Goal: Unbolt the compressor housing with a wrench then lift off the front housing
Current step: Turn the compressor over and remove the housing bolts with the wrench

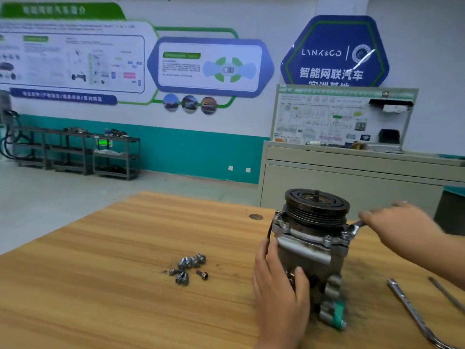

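1. A cluster of small grey steel bolts (190, 268) lies loose on the light-brown wooden table (100, 285), at about 9 o'clock from the compressor and well apart from it.
2. The left hand (279, 285) is wrapped round the left side of the grey cast-metal compressor (314, 258): the thumb is pressed on its near face and the fingers are curled round its far side.
3. The compressor stands upright at the right of the table, with its black grooved pulley (317, 207) on top. The bolted silver front housing (302, 231) is seated just beneath the pulley, still on the body.
4. A silver steel wrench (353, 229) is set on a bolt at the 3 o'clock edge of the front housing.
5. The wrench handle is held by the right hand (400, 227), which is blurred, so the exact lie of its fingers cannot be told.
6. A long silver metal bar (412, 316) and a thin dark rod (448, 295) lie on the table at about 4 o'clock from the compressor.
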The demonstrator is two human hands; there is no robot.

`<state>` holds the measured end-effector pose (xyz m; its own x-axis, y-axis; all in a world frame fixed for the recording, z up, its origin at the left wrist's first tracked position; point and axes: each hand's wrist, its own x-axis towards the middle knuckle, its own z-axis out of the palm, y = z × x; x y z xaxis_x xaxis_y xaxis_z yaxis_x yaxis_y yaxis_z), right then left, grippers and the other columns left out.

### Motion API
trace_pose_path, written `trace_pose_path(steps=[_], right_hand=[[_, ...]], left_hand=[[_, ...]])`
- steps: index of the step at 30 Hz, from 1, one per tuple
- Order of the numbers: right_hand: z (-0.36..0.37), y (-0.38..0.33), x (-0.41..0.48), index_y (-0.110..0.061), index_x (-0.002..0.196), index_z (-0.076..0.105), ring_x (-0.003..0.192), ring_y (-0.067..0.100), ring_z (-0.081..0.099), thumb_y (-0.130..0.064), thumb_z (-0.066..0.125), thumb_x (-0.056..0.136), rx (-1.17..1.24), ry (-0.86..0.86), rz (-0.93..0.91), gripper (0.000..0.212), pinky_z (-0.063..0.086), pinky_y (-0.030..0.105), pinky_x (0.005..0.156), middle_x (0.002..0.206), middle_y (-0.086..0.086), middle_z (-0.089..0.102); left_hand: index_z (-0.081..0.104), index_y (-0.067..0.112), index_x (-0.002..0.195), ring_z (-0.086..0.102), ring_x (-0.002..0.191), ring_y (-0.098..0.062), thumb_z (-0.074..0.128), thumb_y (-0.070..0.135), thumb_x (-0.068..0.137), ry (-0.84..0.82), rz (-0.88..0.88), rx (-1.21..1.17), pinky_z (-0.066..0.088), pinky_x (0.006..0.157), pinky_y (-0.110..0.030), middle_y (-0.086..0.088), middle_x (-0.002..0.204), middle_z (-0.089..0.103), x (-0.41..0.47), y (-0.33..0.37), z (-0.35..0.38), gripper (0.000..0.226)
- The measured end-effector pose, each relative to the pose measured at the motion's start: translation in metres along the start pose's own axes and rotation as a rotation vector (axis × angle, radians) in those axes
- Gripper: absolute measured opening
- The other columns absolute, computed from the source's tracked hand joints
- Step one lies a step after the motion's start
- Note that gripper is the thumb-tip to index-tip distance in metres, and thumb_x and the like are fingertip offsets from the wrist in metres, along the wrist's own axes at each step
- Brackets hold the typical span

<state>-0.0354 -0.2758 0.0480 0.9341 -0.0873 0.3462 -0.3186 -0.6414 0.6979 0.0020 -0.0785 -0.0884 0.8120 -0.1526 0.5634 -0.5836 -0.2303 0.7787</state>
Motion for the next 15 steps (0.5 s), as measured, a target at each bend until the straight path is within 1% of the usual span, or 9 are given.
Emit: trace_pose_path(steps=[1, 2, 3, 5, 7, 9, 11, 13, 15], right_hand=[[-0.002, -0.006, 0.005, -0.029, 0.125, 0.042, 0.112, 0.010, 0.055, -0.012, 0.038, 0.093, -0.003, 0.018, 0.012, 0.037, 0.035, 0.027, 0.099, 0.123, -0.012, 0.057], [-0.004, -0.012, 0.009, -0.027, 0.125, 0.043, 0.114, 0.011, 0.054, -0.012, 0.037, 0.093, 0.002, 0.035, 0.020, 0.036, 0.031, 0.027, 0.101, 0.124, -0.010, 0.056], [-0.006, -0.014, 0.012, -0.025, 0.124, 0.044, 0.114, 0.013, 0.053, -0.011, 0.035, 0.094, 0.019, 0.046, 0.028, 0.034, 0.032, 0.025, 0.099, 0.124, -0.009, 0.056], [-0.008, -0.014, 0.011, -0.023, 0.123, 0.044, 0.111, 0.015, 0.054, -0.010, 0.037, 0.094, 0.063, 0.052, 0.043, 0.033, 0.041, 0.025, 0.090, 0.122, -0.006, 0.057], [-0.007, -0.009, 0.001, -0.023, 0.130, 0.038, 0.105, 0.015, 0.057, -0.011, 0.039, 0.095, 0.125, 0.061, 0.099, 0.038, 0.048, 0.024, 0.081, 0.117, -0.005, 0.059], [-0.008, -0.003, -0.015, -0.025, 0.132, 0.035, 0.090, 0.012, 0.059, -0.019, 0.037, 0.097, 0.201, 0.123, 0.196, 0.035, 0.047, 0.020, 0.068, 0.102, -0.007, 0.061], [-0.009, 0.003, -0.031, -0.025, 0.126, 0.039, 0.071, 0.010, 0.053, -0.028, 0.032, 0.099, 0.266, 0.167, 0.262, 0.029, 0.037, 0.019, 0.054, 0.082, -0.009, 0.055], [-0.013, 0.007, -0.048, -0.027, 0.118, 0.036, 0.060, 0.009, 0.046, -0.034, 0.027, 0.098, 0.325, 0.136, 0.290, 0.023, 0.033, 0.021, 0.048, 0.071, -0.010, 0.046], [-0.017, 0.006, -0.065, -0.029, 0.108, 0.031, 0.055, 0.005, 0.045, -0.037, 0.022, 0.097, 0.375, 0.079, 0.283, 0.016, 0.032, 0.021, 0.045, 0.065, -0.012, 0.044]], left_hand=[[0.008, 0.033, 0.146, 0.002, 0.128, 0.009, 0.043, 0.036, 0.094, 0.002, -0.002, 0.000, 0.009, 0.113, -0.022, 0.018, 0.150, 0.001, 0.000, 0.000, 0.000, 0.062], [0.009, 0.033, 0.146, 0.002, 0.127, 0.009, 0.043, 0.036, 0.094, 0.006, -0.002, 0.000, 0.010, 0.113, -0.022, 0.019, 0.150, 0.001, 0.001, 0.000, -0.001, 0.062], [0.010, 0.032, 0.145, 0.003, 0.127, 0.009, 0.043, 0.035, 0.094, 0.009, -0.002, -0.002, 0.011, 0.113, -0.022, 0.018, 0.150, 0.001, 0.001, 0.000, -0.001, 0.061], [0.013, 0.031, 0.145, 0.005, 0.131, 0.006, 0.044, 0.033, 0.095, 0.015, 0.001, -0.017, 0.012, 0.113, -0.023, 0.016, 0.151, 0.003, 0.001, 0.001, -0.001, 0.059], [0.016, 0.028, 0.145, 0.007, 0.135, 0.002, 0.045, 0.031, 0.094, 0.023, 0.004, -0.027, 0.013, 0.115, -0.025, 0.014, 0.151, 0.006, 0.000, 0.002, -0.002, 0.059], [0.017, 0.026, 0.145, 0.008, 0.134, 0.002, 0.047, 0.029, 0.094, 0.027, 0.004, -0.033, 0.013, 0.113, -0.024, 0.014, 0.151, 0.007, 0.001, 0.003, -0.001, 0.059], [0.018, 0.025, 0.146, 0.008, 0.131, 0.005, 0.048, 0.028, 0.094, 0.032, 0.012, -0.032, 0.012, 0.112, -0.022, 0.016, 0.149, 0.007, 0.001, 0.003, 0.000, 0.060], [0.020, 0.023, 0.145, 0.009, 0.129, 0.006, 0.048, 0.027, 0.093, 0.035, 0.023, -0.041, 0.012, 0.110, -0.020, 0.016, 0.149, 0.010, 0.000, 0.003, 0.000, 0.059], [0.023, 0.022, 0.144, 0.012, 0.129, 0.004, 0.050, 0.024, 0.093, 0.043, 0.034, -0.047, 0.013, 0.109, -0.020, 0.010, 0.149, 0.014, -0.001, 0.003, -0.001, 0.058]])
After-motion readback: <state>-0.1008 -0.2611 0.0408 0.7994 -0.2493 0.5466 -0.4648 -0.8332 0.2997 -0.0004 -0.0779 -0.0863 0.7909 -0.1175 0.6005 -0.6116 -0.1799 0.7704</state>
